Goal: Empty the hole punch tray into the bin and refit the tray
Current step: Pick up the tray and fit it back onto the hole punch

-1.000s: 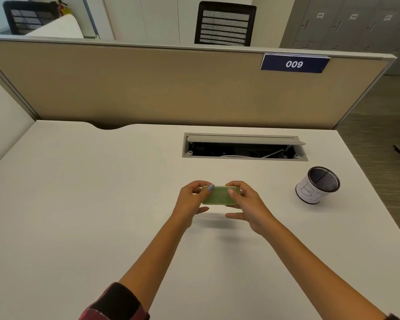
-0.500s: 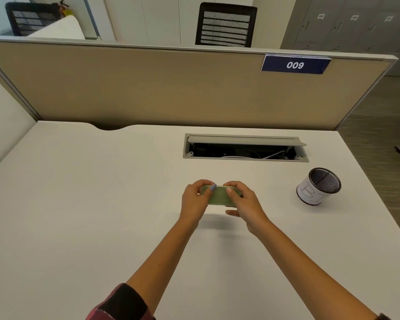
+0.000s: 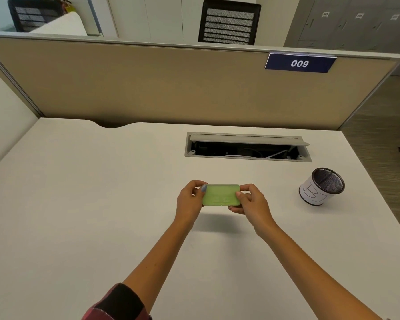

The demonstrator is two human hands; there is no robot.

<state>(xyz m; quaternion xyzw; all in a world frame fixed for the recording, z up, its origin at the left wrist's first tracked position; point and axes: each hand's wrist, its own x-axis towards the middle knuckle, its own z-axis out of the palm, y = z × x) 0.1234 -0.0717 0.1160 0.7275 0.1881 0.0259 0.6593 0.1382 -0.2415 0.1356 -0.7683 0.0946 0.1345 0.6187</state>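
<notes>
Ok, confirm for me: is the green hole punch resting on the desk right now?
No, both hands hold the green hole punch by its ends above the desk, its shadow cast below.

a dark blue plate (image 3: 300, 63) on the partition (image 3: 171, 88) reads 009, shown upside down.

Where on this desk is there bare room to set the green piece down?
Bare desk spreads left of the left hand, and nearer between both forearms. Tighter on the right: the mesh bin stands beside the right hand, with the open cable hatch just beyond the green piece.
</notes>
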